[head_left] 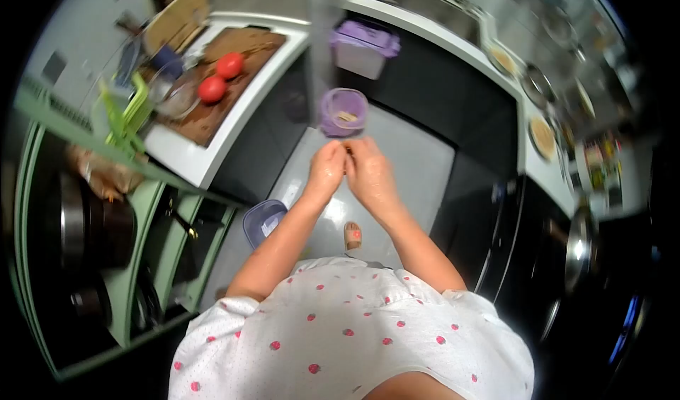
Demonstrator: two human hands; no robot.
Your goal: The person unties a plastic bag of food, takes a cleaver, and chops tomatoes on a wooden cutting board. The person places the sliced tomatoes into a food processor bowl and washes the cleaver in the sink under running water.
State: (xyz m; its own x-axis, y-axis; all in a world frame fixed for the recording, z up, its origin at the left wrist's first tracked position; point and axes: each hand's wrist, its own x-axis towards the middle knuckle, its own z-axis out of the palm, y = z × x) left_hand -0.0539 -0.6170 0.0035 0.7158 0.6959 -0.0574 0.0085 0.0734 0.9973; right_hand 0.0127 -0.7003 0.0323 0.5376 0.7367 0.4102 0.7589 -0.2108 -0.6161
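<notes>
Both hands meet at the middle of the view, held out over the floor. The fingers of my left hand [327, 169] are curled and closed. My right hand [370, 175] touches it, its fingers bent inward too. The skin looks wet and shiny. A small dark spot shows between the fingertips, too small to name. Just beyond the hands stands a purple bin [343, 109] with something pale in it. Two tomatoes [230, 65] sit on a brown cutting board [248, 46] on the left counter, near a clear glass bowl [173, 99].
A purple-lidded container [365, 49] is fixed at the far cabinet. At left stand a green shelf [142, 251] with pots and a grey bin [262, 223]. A white counter edge [525, 138] with plates [542, 138] runs along the right. The sink [425, 7] is at the back.
</notes>
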